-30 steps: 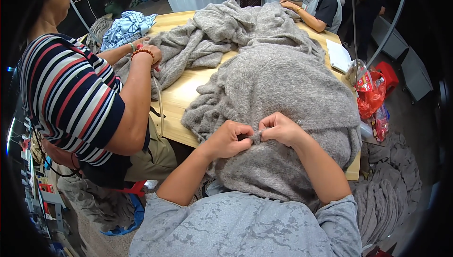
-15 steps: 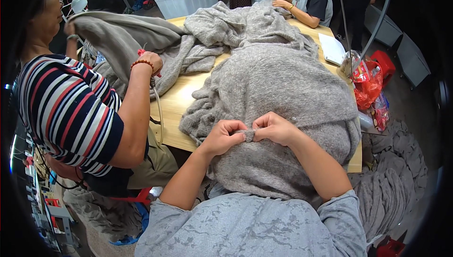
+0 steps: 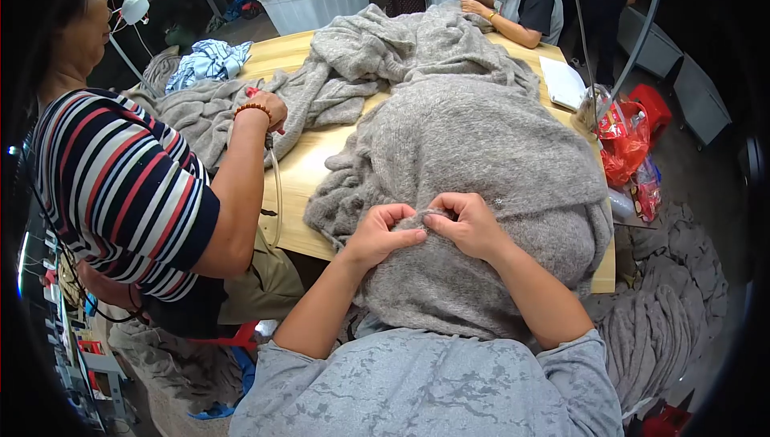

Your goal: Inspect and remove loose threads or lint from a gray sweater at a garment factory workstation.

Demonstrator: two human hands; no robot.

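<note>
Wooden table [image 3: 309,184]: pale top; exposed wood strip between heap and the arm [image 3: 241,204] of a co-worker at its left edge. Grey knitted fabric [image 3: 481,140]: heaped on the table, overhanging its near edge. Left hand [image 3: 385,235], right hand [image 3: 465,226]: near that edge, close together, each pinching the fabric. White paper pad [image 3: 562,82]: at the table's right edge. Red plastic bag [image 3: 624,148]: beside that edge.

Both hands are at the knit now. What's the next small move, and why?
Perhaps ease the left hand slightly leftward along the fold, with the right hand anchoring the grey knit fabric. The hands sit close together at one small bunched fold, their fingers covering much of it; spreading them would likely show it better.
</note>
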